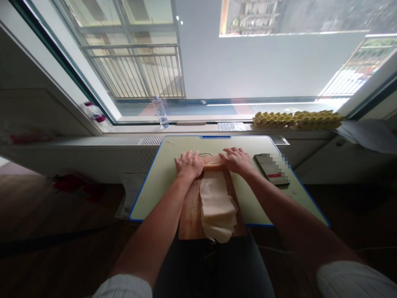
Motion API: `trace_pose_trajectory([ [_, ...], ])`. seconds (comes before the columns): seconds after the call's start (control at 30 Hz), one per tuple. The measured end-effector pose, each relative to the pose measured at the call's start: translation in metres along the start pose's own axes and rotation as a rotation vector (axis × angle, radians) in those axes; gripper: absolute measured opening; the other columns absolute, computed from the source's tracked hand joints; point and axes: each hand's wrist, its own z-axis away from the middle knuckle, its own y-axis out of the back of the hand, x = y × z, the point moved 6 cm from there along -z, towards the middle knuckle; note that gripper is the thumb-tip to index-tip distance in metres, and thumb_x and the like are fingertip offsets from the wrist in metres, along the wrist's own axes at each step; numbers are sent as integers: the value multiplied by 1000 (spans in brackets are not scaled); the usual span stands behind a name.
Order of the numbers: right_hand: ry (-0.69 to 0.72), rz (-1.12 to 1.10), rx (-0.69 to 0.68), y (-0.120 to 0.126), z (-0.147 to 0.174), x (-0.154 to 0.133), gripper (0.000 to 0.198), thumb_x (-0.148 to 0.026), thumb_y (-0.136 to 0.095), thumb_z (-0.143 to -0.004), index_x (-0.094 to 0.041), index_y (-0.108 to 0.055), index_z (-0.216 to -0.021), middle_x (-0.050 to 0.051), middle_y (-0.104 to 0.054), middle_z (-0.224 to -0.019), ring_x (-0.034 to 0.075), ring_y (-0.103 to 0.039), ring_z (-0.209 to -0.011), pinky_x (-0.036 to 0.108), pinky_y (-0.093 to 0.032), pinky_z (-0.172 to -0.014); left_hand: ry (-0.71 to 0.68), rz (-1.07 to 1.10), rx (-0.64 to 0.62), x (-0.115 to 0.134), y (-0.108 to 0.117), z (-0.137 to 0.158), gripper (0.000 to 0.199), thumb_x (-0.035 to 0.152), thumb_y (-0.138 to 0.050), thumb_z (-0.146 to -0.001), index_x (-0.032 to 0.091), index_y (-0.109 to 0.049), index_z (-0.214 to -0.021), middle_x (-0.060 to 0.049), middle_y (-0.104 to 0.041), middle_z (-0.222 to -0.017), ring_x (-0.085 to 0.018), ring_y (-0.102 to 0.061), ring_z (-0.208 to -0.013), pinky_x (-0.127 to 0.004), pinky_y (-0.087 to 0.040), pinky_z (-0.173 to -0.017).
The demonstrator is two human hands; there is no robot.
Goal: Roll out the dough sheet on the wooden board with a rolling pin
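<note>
A long pale sheet of dough (pixel 217 194) lies along a wooden board (pixel 190 213), its ragged near end folded and reaching the board's front edge. Across the far end of the dough sits a wooden rolling pin (pixel 214 163). My left hand (pixel 189 163) is curved over the pin's left end, fingers pointing forward. At the right end, my right hand (pixel 237 160) grips it likewise, with the fingers bent over the top. The pin's two ends are hidden under my palms. A thin dark loop, seemingly the board's handle, shows just beyond the pin.
The board rests on a pale green table (pixel 155 186) with blue edging. A dark-edged flat item (pixel 273 169), partly blurred out, lies right of my right hand. On the windowsill stand a clear bottle (pixel 160 112), a purple-labelled bottle (pixel 96 114) and a yellow bumpy object (pixel 296 119).
</note>
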Motion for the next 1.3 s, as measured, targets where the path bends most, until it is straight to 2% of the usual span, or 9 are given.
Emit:
trace_pose_trajectory([
  [0.23, 52, 7, -56, -8, -35, 5, 54, -56, -49, -104, -39, -58, -155, 8, -58, -157, 40, -48, -141, 56, -42, -115, 24, -27, -158, -1, 0, -34, 62, 45, -35, -100, 38, -51, -160, -5, -47, -170, -38, -43, -152, -68, -27, -126],
  [0.37, 1, -39, -67, -14, -53, 10, 61, -66, -43, -104, -35, -59, -154, 10, -56, -159, 39, -47, -142, 56, -40, -116, 36, -13, -237, -1, -3, -51, 66, 50, -32, -101, 38, -44, -164, -6, -42, -173, -39, -39, -155, -69, -24, -127],
  [0.57, -65, -115, -18, -14, -71, 13, 75, -76, -35, -102, -25, -64, -149, 14, -56, -158, 37, -47, -144, 56, -38, -118, 23, -1, -146, 0, -4, -68, 60, 50, -32, -102, 36, -55, -156, -7, -48, -168, -38, -44, -150, -70, -27, -125],
  [0.67, -99, -147, 17, -11, -74, 13, 74, -75, -38, -102, -24, -66, -147, 15, -58, -156, 38, -47, -143, 57, -38, -118, 26, -2, -126, 0, -4, -74, 56, 46, -33, -102, 34, -61, -149, -9, -53, -164, -38, -48, -146, -69, -30, -123],
  [0.83, -141, -132, 3, -9, -80, 14, 70, -72, -41, -102, -21, -68, -143, 17, -61, -151, 39, -51, -140, 57, -41, -115, 22, -4, -127, 1, -3, -80, 52, 44, -36, -101, 31, -66, -143, -12, -57, -159, -38, -51, -142, -68, -35, -119],
  [1.1, -137, -103, 117, -5, -90, 14, 64, -68, -47, -102, -17, -74, -130, 18, -72, -135, 34, -63, -126, 44, -48, -108, 21, -8, -88, 3, -1, -86, 51, 38, -36, -102, 27, -65, -142, -16, -59, -155, -37, -54, -139, -66, -36, -119],
  [1.3, -166, -82, 130, -5, -94, 16, 62, -65, -45, -104, -17, -77, -126, 18, -77, -124, 33, -69, -117, 42, -51, -101, 22, -41, -88, 5, 1, -93, 52, 35, -36, -100, 24, -70, -138, -18, -62, -150, -38, -56, -135, -67, -36, -117],
])
